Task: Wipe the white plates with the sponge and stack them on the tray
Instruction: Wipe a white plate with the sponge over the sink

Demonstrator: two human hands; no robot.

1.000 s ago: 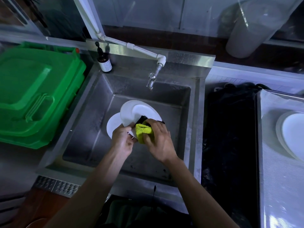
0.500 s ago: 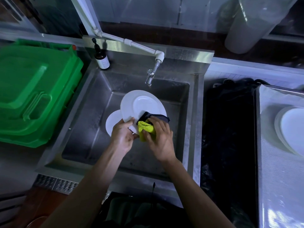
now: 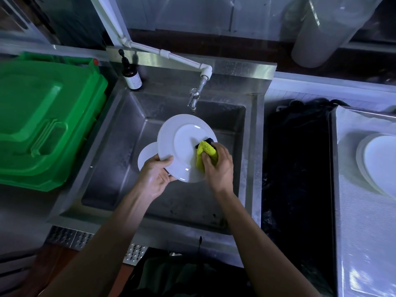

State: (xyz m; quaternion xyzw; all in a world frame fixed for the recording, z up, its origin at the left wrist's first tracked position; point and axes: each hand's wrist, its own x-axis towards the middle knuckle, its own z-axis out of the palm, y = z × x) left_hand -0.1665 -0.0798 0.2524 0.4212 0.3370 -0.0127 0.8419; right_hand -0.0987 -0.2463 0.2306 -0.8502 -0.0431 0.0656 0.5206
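Observation:
Over the steel sink (image 3: 120, 133) my left hand (image 3: 155, 179) grips the near-left rim of a white plate (image 3: 184, 140), thumb on top. My right hand (image 3: 218, 170) holds a yellow sponge (image 3: 205, 153) with a dark underside and presses it on the plate's right side. Another white plate (image 3: 146, 156) lies below in the sink, mostly hidden by the held one. At the far right, a stack of white plates (image 3: 379, 163) sits on a grey tray (image 3: 364, 232).
A tap (image 3: 194, 97) on a white pipe hangs just behind the held plate. A brown pump bottle (image 3: 131, 77) stands at the sink's back left corner. Green plastic lids (image 3: 40, 121) lie to the left. A dark gap (image 3: 295, 168) separates sink and tray.
The held plate has come up and tilted more towards me, showing more of its face. My right hand with the sponge has slid to the plate's right side.

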